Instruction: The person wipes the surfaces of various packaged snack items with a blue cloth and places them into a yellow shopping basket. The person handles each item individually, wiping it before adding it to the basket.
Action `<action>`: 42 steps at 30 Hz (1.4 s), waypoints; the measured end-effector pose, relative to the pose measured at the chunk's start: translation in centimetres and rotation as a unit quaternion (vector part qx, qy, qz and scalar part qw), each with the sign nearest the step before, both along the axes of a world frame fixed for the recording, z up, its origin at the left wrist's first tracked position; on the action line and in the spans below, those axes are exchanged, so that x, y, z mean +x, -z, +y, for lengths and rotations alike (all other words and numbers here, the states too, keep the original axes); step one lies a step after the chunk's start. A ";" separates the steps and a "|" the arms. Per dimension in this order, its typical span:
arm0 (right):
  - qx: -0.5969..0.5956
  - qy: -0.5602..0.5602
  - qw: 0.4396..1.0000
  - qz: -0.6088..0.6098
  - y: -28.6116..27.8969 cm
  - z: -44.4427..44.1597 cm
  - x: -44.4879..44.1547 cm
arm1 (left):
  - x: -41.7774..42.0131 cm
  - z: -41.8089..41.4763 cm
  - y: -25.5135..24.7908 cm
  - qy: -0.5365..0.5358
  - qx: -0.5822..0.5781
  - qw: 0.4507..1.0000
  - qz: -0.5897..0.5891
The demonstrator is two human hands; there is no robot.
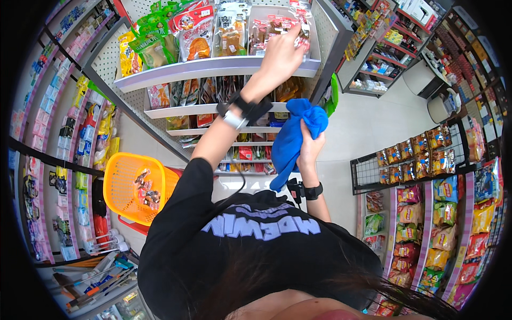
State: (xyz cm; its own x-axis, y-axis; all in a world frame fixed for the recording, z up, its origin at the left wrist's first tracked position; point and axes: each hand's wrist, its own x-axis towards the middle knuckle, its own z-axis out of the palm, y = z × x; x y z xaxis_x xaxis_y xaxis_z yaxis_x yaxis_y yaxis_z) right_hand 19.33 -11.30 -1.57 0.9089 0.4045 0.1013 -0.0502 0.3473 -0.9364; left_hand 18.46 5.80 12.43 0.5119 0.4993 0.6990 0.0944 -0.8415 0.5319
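Note:
My left hand [283,56] reaches over the front lip of the top shelf [224,66]. Its fingertips touch red-and-clear snack packets [276,25] in the right compartment; whether they grip one is hidden. In my right hand [310,149] is a bunched blue cloth [294,130], held in front of the lower shelves. To the left of the reached-for packets stand white-and-clear snack bags [232,34], a red-and-white snack bag [196,36] and green snack bags [154,50]. Black straps circle both my wrists.
An orange plastic basket [116,190] holding several small packets stands at my left. Lower shelves [208,110] with packaged snacks lie below the top one. A black wire rack [364,172] of hanging packets juts out at right. Stocked shelves [44,120] line the left side.

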 end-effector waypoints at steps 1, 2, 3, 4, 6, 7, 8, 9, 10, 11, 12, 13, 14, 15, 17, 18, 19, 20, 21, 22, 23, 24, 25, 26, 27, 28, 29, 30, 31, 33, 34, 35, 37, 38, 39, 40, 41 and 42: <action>-0.008 -0.010 1.000 -0.003 -0.3 -0.2 -0.5 | 1.6 0.7 0.1 -0.034 0.020 0.999 0.016; -0.016 -0.021 1.000 -0.004 -0.1 -0.4 -0.5 | 3.0 1.4 0.5 -0.068 0.044 0.996 0.030; -0.024 -0.030 0.999 -0.004 0.2 -0.7 -0.5 | 3.9 1.5 0.6 -0.089 0.063 0.991 0.078; -0.031 -0.039 0.999 -0.005 0.5 -0.9 -0.4 | 4.6 1.7 0.7 -0.110 0.082 0.983 0.124; -0.036 -0.039 0.999 0.005 0.8 -1.4 -0.7 | 5.7 1.5 0.9 -0.109 0.052 0.972 0.199; -0.038 -0.040 0.998 0.010 0.9 -1.5 -0.8 | 6.2 1.4 1.4 -0.097 0.051 0.979 0.174; -0.039 -0.045 0.998 0.011 1.0 -1.6 -0.9 | 6.8 1.5 2.0 -0.087 0.050 0.984 0.148; -0.040 -0.046 0.998 0.015 1.2 -1.7 -1.0 | 7.1 1.2 2.2 -0.075 0.049 0.988 0.123; -0.041 -0.049 0.998 0.018 1.3 -1.7 -1.1 | 7.1 0.9 2.3 -0.070 0.023 0.987 0.146; -0.041 -0.052 0.998 0.021 1.5 -1.6 -1.2 | 7.1 1.0 2.7 -0.060 0.056 0.987 0.139; -0.039 -0.063 0.997 0.023 1.7 -1.7 -1.3 | 6.8 1.2 3.2 -0.051 0.087 0.986 0.133; -0.037 -0.075 0.996 0.026 2.1 -1.7 -1.5 | 6.4 1.5 3.8 -0.043 0.118 0.984 0.128; -0.034 -0.089 0.995 0.028 2.4 -1.5 -1.7 | 5.9 1.5 4.4 -0.064 0.164 0.980 0.093; -0.060 -0.095 0.994 0.003 2.9 -1.2 -1.9 | 4.9 0.8 4.4 -0.080 0.168 0.981 0.047; -0.111 -0.115 0.986 -0.046 4.6 -0.4 -2.2 | 1.8 -0.4 4.7 -0.022 0.184 0.983 -0.021; -0.116 -0.106 0.982 -0.106 5.0 0.1 -2.5 | -0.3 -1.0 5.1 0.043 0.172 0.984 -0.019; -0.121 -0.102 0.973 -0.165 5.5 0.7 -2.9 | -2.9 -1.8 5.9 0.105 0.156 0.982 -0.018; -0.122 -0.101 0.961 -0.225 6.0 1.5 -3.5 | -5.7 -2.8 6.5 0.145 0.119 0.982 -0.029; -0.107 -0.111 0.955 -0.254 5.0 1.9 -4.8 | -8.6 -3.1 7.9 0.167 0.077 0.983 0.007; -0.126 -0.184 0.954 -0.201 4.8 2.1 -5.5 | -11.8 -3.6 9.1 0.133 0.051 0.989 0.044; -0.153 -0.249 0.945 -0.149 4.7 2.3 -6.2 | -14.8 -4.0 10.3 0.105 0.020 0.991 0.078; -0.125 -0.270 0.943 -0.148 4.4 2.8 -7.5 | -17.8 -3.9 11.9 0.071 -0.061 0.988 0.123; -0.118 -0.299 0.934 -0.153 6.0 3.6 -7.8 | -20.6 -3.6 13.4 0.074 -0.139 0.980 0.123; -0.113 -0.333 0.928 -0.125 5.5 4.2 -9.3 | -23.4 -3.7 14.7 0.073 -0.215 0.966 0.122; -0.111 -0.364 0.919 -0.100 4.4 5.0 -11.0 | -26.0 -3.9 15.7 0.075 -0.289 0.948 0.112; -0.093 -0.390 0.912 -0.087 4.0 5.9 -12.8 | -28.2 -4.2 15.9 0.097 -0.354 0.927 0.081; -0.089 -0.438 0.890 -0.096 3.9 6.9 -14.3 | -30.1 -4.3 16.4 0.049 -0.365 0.928 0.057; -0.109 -0.467 0.870 -0.113 4.1 7.9 -15.6 | -31.8 -4.3 16.6 -0.008 -0.381 0.924 0.045; -0.128 -0.493 0.851 -0.131 4.3 9.0 -17.1 | -33.6 -4.0 17.0 -0.063 -0.395 0.916 0.035; -0.133 -0.507 0.842 -0.128 4.3 11.1 -20.7 | -36.7 -3.4 17.7 -0.160 -0.355 0.921 -0.027; -0.143 -0.517 0.831 -0.150 4.4 12.1 -22.1 | -38.2 -3.0 17.9 -0.192 -0.345 0.918 -0.042; -0.152 -0.525 0.820 -0.171 4.6 13.2 -23.4 | -39.8 -2.4 18.1 -0.223 -0.334 0.914 -0.056; -0.187 -0.499 0.829 -0.170 5.6 14.8 -26.1 | -43.5 -0.8 18.8 -0.311 -0.308 0.899 -0.011; -0.185 -0.474 0.841 -0.185 6.2 15.6 -27.4 | -45.7 0.5 20.1 -0.311 -0.340 0.887 -0.025; -0.180 -0.452 0.850 -0.202 7.1 16.5 -28.6 | -48.1 1.7 21.2 -0.313 -0.370 0.874 -0.040; -0.161 -0.443 0.863 -0.182 8.2 17.3 -29.7 | -50.8 3.2 23.0 -0.342 -0.368 0.865 0.009; -0.171 -0.443 0.863 -0.172 8.3 17.7 -31.0 | -53.4 4.8 25.3 -0.369 -0.365 0.853 0.058; -0.181 -0.443 0.863 -0.162 8.3 18.1 -32.1 | -55.8 6.4 27.7 -0.405 -0.394 0.822 0.069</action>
State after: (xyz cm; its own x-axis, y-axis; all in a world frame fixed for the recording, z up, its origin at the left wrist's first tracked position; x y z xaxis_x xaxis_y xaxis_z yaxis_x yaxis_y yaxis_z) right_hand -12.81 6.75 -9.84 0.1745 0.9846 0.0138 0.1397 -0.0109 -0.9901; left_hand -37.35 12.17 -15.29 -0.1651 0.9854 -0.0414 0.5596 0.1282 0.8188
